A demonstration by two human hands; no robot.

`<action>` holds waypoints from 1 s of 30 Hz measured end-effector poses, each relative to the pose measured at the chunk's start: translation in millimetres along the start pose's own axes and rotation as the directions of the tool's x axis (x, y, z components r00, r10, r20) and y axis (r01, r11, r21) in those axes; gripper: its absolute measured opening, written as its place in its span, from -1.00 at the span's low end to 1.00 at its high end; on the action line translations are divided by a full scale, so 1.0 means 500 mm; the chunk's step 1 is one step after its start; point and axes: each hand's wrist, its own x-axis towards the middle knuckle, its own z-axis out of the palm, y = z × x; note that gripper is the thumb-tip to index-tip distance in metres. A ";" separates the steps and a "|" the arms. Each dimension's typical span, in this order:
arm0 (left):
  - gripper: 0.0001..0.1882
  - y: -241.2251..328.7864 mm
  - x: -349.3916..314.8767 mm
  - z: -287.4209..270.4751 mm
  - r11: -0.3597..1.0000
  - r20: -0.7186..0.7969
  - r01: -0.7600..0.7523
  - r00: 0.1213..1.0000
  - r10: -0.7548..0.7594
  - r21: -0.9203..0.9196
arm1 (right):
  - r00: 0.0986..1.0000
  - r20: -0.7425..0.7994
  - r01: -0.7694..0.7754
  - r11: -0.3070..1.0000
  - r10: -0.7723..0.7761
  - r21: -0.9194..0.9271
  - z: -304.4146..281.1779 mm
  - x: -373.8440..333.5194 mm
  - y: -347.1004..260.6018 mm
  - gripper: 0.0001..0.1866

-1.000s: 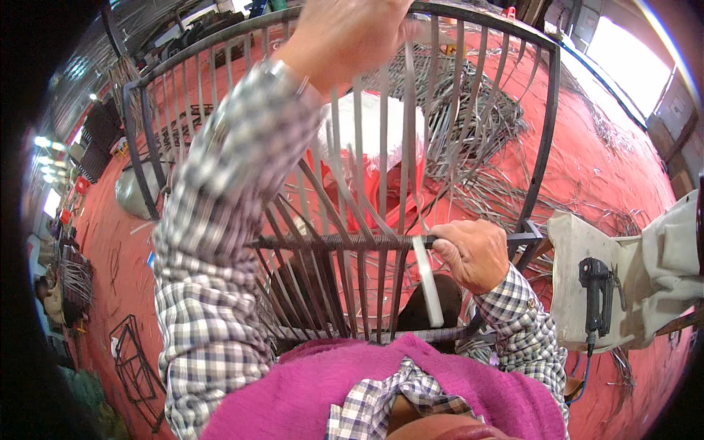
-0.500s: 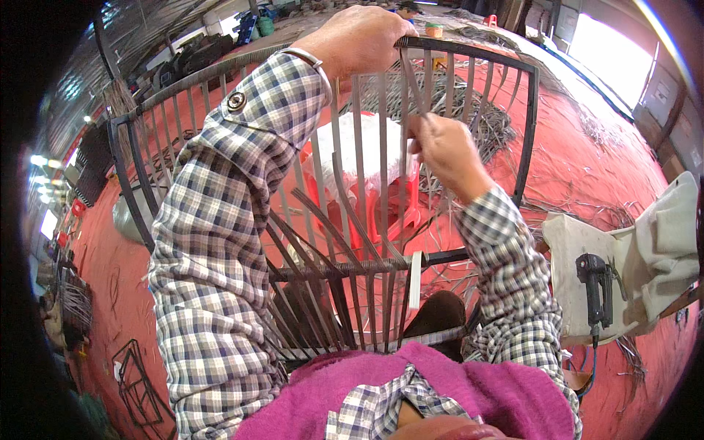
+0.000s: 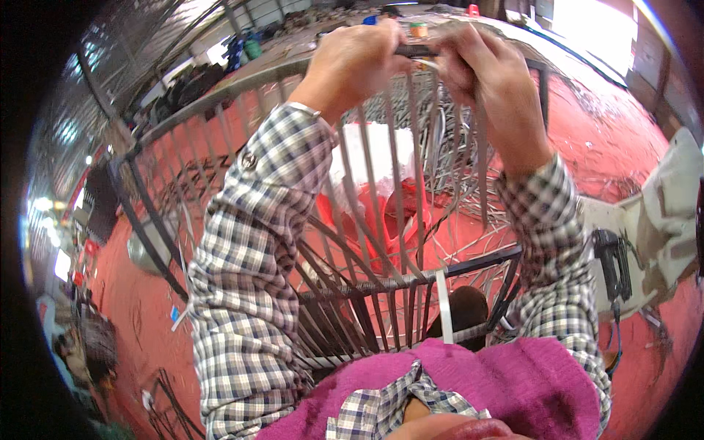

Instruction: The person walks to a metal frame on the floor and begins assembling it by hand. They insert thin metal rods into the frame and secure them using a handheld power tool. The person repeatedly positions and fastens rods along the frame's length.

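A dark frame (image 3: 227,92) with many flat grey-brown strips (image 3: 399,158) strung across it leans in front of me. At its top bar, my left hand (image 3: 352,70) is closed on the bar, its fingers blurred. Just to its right, my right hand (image 3: 499,92) is raised to the same bar, fingers pinched around the end of a strip. A short pale strip end (image 3: 427,64) shows between the two hands. Nearer me, the strips cross a wrapped lower bar (image 3: 367,282), where a white band (image 3: 444,308) hangs. What lies inside the fingers is mostly hidden.
Behind the strips stands a red plastic stool (image 3: 374,220) with a white covering (image 3: 370,150). Loose strips (image 3: 447,117) lie heaped on the red floor. To the right, a black corded tool (image 3: 609,268) rests against a beige holder (image 3: 642,220). A small jar (image 3: 418,30) stands beyond the frame.
My right hand has risen from the middle of the strips to the top bar, beside my left hand. The view has shifted slightly, so the frame sits lower and farther right.
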 end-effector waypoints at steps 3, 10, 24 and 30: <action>-0.58 0.030 0.004 -0.005 0.991 -0.082 0.131 0.988 -0.132 -0.009 | 0.932 0.250 0.355 0.803 -0.263 -0.478 -0.053 0.177 0.001 -0.73; -0.69 0.042 -0.015 -0.033 0.994 -0.159 0.111 0.981 -0.112 -0.011 | 0.867 0.470 0.349 0.468 0.168 -0.812 -0.201 0.303 0.082 -0.68; -0.63 0.039 0.019 -0.035 0.988 0.087 0.155 0.985 -0.152 -0.028 | 0.840 0.362 0.403 0.019 -0.403 -0.915 -0.222 -0.111 -0.057 -0.60; -0.65 0.054 0.024 -0.052 0.983 0.150 0.184 0.971 -0.185 0.021 | 0.984 -0.031 0.085 0.621 -0.173 -0.779 0.022 -0.011 0.105 -0.81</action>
